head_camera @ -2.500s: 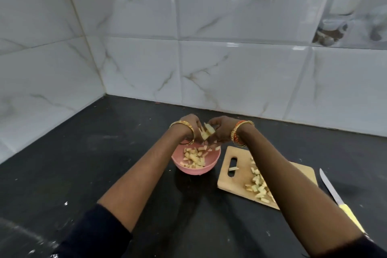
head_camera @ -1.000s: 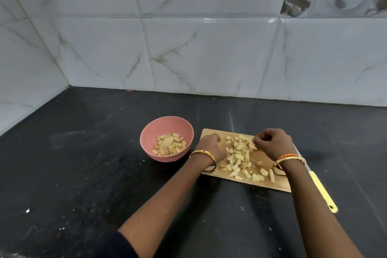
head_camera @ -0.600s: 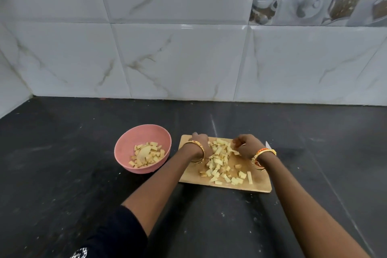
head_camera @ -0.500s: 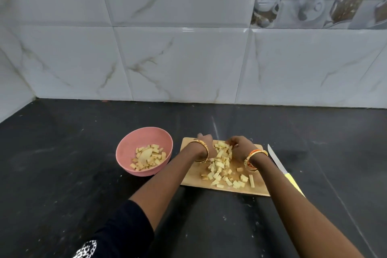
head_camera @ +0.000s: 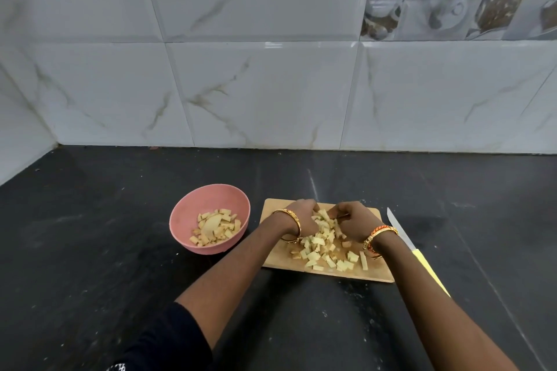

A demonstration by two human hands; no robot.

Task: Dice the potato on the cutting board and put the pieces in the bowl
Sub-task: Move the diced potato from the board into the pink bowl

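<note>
Both hands, left hand [head_camera: 303, 218] and right hand [head_camera: 349, 221], cup curled fingers around the potato pieces [head_camera: 322, 242] heaped mid-board [head_camera: 275, 256]. The bowl [head_camera: 180, 226] sits at nine o'clock. The pieces look light, firm and damp-slippery; scooping from both sides should work best.

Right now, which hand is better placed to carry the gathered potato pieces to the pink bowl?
Probably the left hand: it cups the diced potato pieces on the wooden cutting board side nearest the pink bowl. The right hand is farther.
</note>
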